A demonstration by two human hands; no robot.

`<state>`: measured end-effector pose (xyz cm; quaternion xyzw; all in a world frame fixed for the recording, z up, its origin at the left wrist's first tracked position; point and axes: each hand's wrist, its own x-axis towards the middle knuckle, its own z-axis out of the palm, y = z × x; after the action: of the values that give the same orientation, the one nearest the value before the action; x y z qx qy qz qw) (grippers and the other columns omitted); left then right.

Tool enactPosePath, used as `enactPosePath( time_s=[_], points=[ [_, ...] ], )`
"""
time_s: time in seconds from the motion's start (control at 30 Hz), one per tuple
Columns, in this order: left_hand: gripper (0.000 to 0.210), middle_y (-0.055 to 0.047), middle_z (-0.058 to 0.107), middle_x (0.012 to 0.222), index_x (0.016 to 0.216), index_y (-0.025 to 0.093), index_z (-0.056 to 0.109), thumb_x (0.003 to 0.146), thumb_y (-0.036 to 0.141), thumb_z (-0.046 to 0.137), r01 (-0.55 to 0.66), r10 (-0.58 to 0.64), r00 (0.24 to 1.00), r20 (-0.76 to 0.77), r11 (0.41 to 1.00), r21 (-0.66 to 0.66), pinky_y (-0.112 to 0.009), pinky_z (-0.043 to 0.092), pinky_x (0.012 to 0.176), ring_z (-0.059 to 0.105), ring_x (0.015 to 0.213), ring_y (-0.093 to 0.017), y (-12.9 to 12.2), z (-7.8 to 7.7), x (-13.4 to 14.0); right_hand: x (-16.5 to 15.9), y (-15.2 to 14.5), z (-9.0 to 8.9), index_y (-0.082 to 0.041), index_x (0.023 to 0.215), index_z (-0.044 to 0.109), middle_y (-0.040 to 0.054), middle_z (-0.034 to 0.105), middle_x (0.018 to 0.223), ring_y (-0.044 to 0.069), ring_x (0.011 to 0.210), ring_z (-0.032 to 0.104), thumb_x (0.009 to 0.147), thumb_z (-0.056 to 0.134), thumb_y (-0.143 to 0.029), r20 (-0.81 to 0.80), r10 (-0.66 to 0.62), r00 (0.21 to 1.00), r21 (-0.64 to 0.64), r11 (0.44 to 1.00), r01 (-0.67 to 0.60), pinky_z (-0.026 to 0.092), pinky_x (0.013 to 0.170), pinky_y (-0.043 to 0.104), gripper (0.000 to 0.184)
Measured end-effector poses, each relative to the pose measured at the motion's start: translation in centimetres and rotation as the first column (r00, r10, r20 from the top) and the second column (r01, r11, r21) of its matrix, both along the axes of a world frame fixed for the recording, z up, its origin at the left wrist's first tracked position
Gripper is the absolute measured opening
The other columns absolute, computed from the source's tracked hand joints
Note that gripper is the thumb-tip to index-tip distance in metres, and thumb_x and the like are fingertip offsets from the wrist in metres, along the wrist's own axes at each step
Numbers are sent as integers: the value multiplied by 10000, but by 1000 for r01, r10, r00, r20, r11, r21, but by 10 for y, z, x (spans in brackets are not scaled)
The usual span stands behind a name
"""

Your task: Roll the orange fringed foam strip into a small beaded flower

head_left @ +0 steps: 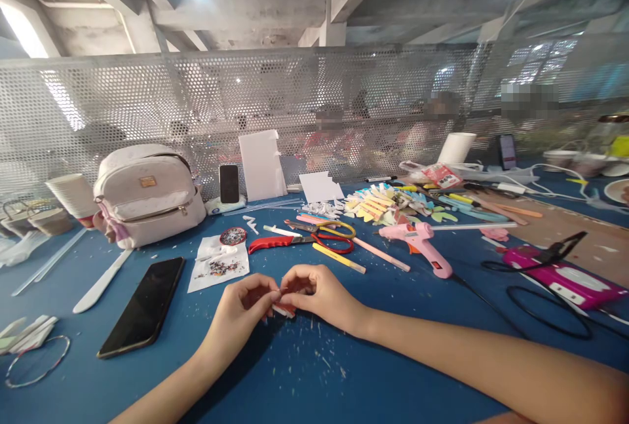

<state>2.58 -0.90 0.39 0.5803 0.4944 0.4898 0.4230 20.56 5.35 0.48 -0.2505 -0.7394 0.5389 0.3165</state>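
My left hand (246, 303) and my right hand (322, 294) meet at the fingertips above the blue table, both closed in a pinch. Between them is a small orange-and-white piece (285, 310), mostly covered by the fingers; its kind is not clear. Just beyond the hands lie a yellow marker (339, 258), red-handled scissors (278, 242) and another pair of scissors with yellow handles (339, 230). A white sheet with dark and coloured bits (221, 263) lies past my left hand. Pale scraps are scattered on the table below my fingers.
A pink glue gun (417, 240) and its cord lie at right, near a magenta power strip (560, 276). Cut paper pieces (388, 204) are heaped behind. At left are a black phone (142, 306), a white backpack (147, 194) and stacked paper cups (73, 196).
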Motion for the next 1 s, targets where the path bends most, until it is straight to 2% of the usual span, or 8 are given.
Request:
enactPosePath(
  time_s=[0.23, 0.6, 0.77, 1.0],
  points=[
    [242, 9, 602, 661, 776, 158, 646, 834, 393, 663, 14, -14, 1000, 19, 1000, -4, -228, 424, 539, 520, 554, -123, 0, -2, 0, 1, -3, 6, -164, 823, 665, 6, 673, 755, 136, 695, 633, 821, 684, -286, 68, -24, 997, 101, 995, 17, 485, 632, 231, 124],
    [220, 11, 585, 685, 790, 156, 637, 845, 368, 652, 15, -15, 1000, 23, 1000, -18, -225, 427, 544, 509, 560, -115, -1, -3, 0, 3, -4, 6, -179, 833, 614, -13, 639, 765, 112, 658, 585, 851, 598, -207, 102, -15, 995, 196, 981, -6, 435, 574, 198, 37],
    [229, 7, 603, 678, 781, 154, 646, 826, 378, 668, 5, -5, 1000, 25, 1000, -17, -225, 438, 534, 522, 549, -115, 0, -2, 0, 3, -5, 8, -178, 819, 582, -31, 599, 690, 103, 607, 562, 858, 575, -200, 121, -6, 993, 206, 978, -20, 404, 542, 193, 45],
    [244, 28, 593, 553, 757, 149, 644, 811, 383, 686, -29, 29, 999, 19, 999, -21, -220, 427, 506, 512, 482, -106, 1, 1, -2, 3, -5, 12, -178, 823, 557, -22, 614, 713, 124, 649, 631, 877, 548, -178, 42, 32, 999, 154, 987, -38, 458, 591, 217, 55]
  ],
)
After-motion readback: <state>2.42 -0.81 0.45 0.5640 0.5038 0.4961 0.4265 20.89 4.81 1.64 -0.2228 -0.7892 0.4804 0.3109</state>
